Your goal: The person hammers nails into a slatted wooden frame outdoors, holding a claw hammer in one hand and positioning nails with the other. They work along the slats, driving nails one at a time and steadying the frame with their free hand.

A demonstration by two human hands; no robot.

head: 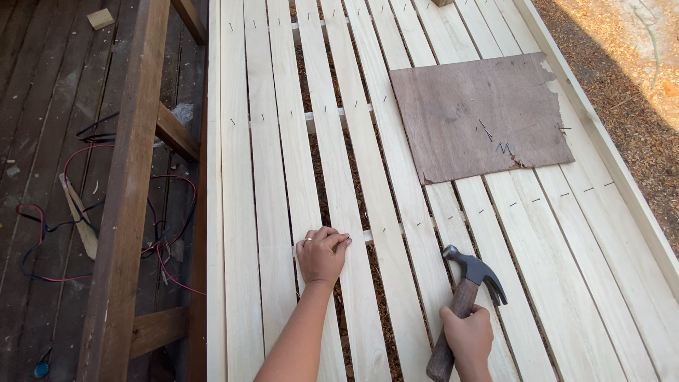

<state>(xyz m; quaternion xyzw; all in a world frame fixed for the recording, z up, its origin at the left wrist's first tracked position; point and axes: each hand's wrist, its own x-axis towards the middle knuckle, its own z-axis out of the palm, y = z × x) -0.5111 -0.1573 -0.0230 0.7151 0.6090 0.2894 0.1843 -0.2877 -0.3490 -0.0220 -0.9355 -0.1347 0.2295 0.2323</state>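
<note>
Claw hammer (463, 301) is down at the bottom of the frame, a bit right of centre, with the right hand (468, 336) wrapped tight around its wooden handle. The dark metal head points up and away, claw off to the right, and it sits low over the pale slats, though I honestly can't tell if it's touching the wood or just above it.

Left of that, the left hand (322, 253) is pressed down on one of the slats (353, 233), fingers curled over the slat's edge, right where a crosspiece shows in the gap. It isn't gripping anything loose, and there's a ring on one finger.

The whole pale wooden slatted frame (608, 152) runs from the bottom up to the top of the picture, with small dark staples or nails in rows across the boards.

Further up, right of centre, a brown sheet of thin plywood (474, 113) lies flat on the slats, its corners ragged, with a few small nails on it.

Over on the left side, dark timber beams (124, 205), and below them a plank floor with red and black wires (170, 233) tangled about, plus a small wood block (100, 18) in the upper left corner
</note>
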